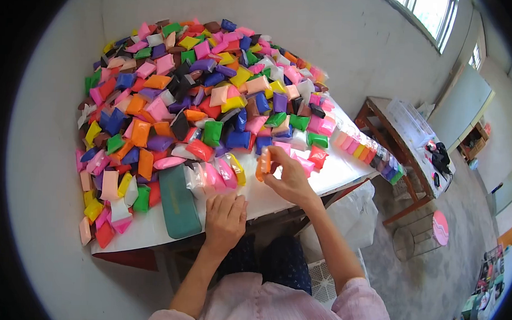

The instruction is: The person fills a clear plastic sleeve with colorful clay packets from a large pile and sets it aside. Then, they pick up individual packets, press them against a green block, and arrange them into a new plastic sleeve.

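My right hand (pixel 289 175) pinches a small orange packet (pixel 263 163) in clear wrap, just above the white tabletop. To its left stands a short row of wrapped packets: a yellow packet (pixel 236 169) at the right end, pink packets (pixel 213 176) and whitish ones further left. My left hand (pixel 225 222) is at the near side of this row by the table edge, its fingers curled together; whatever lies under them is hidden. Left of the row lies a dark green box (pixel 178 205). Behind both hands spreads a large heap of packets (pixel 141 132) in many colours.
A longer row of packets in mixed colours (pixel 363 152) runs along the table's right end. Clear plastic bags (pixel 350 219) hang below the edge. Further right are a wooden table (pixel 392 122) with a clear plastic bin (pixel 411 121) and a round stool with a pink top (pixel 440 227).
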Demonstrator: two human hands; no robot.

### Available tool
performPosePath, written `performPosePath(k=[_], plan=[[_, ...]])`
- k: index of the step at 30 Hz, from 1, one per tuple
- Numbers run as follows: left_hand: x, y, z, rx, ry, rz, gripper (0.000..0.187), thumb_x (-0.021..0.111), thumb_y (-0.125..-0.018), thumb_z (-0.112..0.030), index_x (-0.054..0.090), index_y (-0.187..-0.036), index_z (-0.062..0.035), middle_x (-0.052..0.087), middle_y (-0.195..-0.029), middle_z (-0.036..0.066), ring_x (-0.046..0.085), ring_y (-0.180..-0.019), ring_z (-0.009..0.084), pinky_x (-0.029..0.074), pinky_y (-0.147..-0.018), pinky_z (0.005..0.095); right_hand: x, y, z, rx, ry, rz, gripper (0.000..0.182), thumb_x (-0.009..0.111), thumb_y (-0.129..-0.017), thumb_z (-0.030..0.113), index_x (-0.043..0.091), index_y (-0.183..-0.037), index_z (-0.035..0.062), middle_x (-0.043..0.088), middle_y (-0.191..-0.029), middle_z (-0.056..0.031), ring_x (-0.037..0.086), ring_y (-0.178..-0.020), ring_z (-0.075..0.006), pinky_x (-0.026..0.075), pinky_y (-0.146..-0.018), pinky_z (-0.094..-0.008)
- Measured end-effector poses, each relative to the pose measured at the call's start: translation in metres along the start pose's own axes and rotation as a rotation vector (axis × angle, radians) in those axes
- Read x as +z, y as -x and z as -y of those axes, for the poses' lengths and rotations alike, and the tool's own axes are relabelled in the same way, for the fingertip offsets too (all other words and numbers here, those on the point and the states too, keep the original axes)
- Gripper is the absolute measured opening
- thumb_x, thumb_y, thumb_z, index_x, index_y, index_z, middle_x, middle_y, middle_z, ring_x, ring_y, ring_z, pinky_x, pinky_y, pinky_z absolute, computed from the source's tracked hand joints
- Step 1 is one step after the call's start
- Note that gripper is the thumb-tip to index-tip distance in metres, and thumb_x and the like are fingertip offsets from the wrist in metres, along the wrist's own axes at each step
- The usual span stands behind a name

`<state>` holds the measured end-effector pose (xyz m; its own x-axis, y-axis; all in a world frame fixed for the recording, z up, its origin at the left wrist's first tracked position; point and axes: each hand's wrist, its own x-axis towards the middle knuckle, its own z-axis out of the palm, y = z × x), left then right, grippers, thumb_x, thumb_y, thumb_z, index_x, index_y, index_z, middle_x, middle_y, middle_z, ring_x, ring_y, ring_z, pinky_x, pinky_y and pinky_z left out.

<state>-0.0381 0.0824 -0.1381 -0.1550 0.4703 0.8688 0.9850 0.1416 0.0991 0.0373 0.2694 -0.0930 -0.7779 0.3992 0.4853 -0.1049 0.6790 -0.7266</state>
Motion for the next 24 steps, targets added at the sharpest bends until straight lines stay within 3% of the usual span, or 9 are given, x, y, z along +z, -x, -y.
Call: performPosePath(k=[3,4,8,14,17,24], plan=[[0.001,0.003,0.0,-0.004,0.046,0.014,0.018,0.069,-0.081,-0.006,0.063,-0.096,0.0012,0.058,-0.09,0.011,0.057,-0.079,0.0276,0.044,-0.076,0.04,0.012,-0.021,-0.017,0.042,0.002,0.234,0.043,0.071,-0.08,0.015,0.056,-0.118,0.0025,0.068,-0.096,-0.0125,0.066,-0.079,-0.024,0.052,-0.072,-0.0362],[0.001,0.003,0.0,-0.002,0.041,0.012,0.018,0.069,-0.08,-0.005,0.063,-0.095,0.0012,0.057,-0.089,0.011,0.056,-0.078,0.0271,0.043,-0.075,0.0399,0.014,-0.024,-0.016,0.136,0.051,0.296,0.044,0.068,-0.078,0.009,0.059,-0.121,0.002,0.066,-0.101,-0.0072,0.062,-0.086,-0.0172,0.052,-0.08,-0.0321],[0.006,0.002,-0.002,0.011,0.022,0.004,0.016,0.068,-0.078,-0.004,0.062,-0.092,0.0012,0.056,-0.086,0.011,0.055,-0.074,0.0259,0.043,-0.073,0.0393,0.02,-0.024,-0.023,0.052,-0.007,0.267,0.056,0.067,-0.078,0.007,0.056,-0.133,0.0041,0.064,-0.105,-0.0104,0.062,-0.085,-0.019,0.052,-0.078,-0.0326],[0.009,0.001,-0.003,0.019,-0.014,0.016,0.015,0.068,-0.076,-0.004,0.061,-0.089,0.0003,0.056,-0.085,0.011,0.055,-0.074,0.0256,0.044,-0.073,0.0389,0.022,-0.021,-0.025,-0.03,0.084,0.25,0.056,0.068,-0.078,0.007,0.056,-0.133,0.0047,0.061,-0.114,-0.0119,0.063,-0.086,-0.0197,0.052,-0.078,-0.0326],[0.008,0.002,-0.003,0.013,-0.009,0.036,0.015,0.068,-0.075,-0.004,0.061,-0.088,0.0002,0.056,-0.084,0.011,0.055,-0.075,0.0258,0.044,-0.074,0.0391,0.015,-0.018,-0.024,-0.004,-0.018,0.239,0.054,0.069,-0.08,0.009,0.056,-0.132,0.0043,0.06,-0.111,-0.0117,0.062,-0.086,-0.018,0.052,-0.077,-0.0321],[0.01,0.005,-0.004,0.01,-0.016,0.043,0.016,0.068,-0.076,-0.004,0.062,-0.089,0.0008,0.058,-0.088,0.011,0.056,-0.079,0.0273,0.044,-0.076,0.0404,0.02,-0.01,-0.025,-0.073,0.065,0.179,0.045,0.069,-0.083,0.011,0.059,-0.126,0.0008,0.061,-0.101,-0.0106,0.062,-0.081,-0.0185,0.051,-0.073,-0.0311]])
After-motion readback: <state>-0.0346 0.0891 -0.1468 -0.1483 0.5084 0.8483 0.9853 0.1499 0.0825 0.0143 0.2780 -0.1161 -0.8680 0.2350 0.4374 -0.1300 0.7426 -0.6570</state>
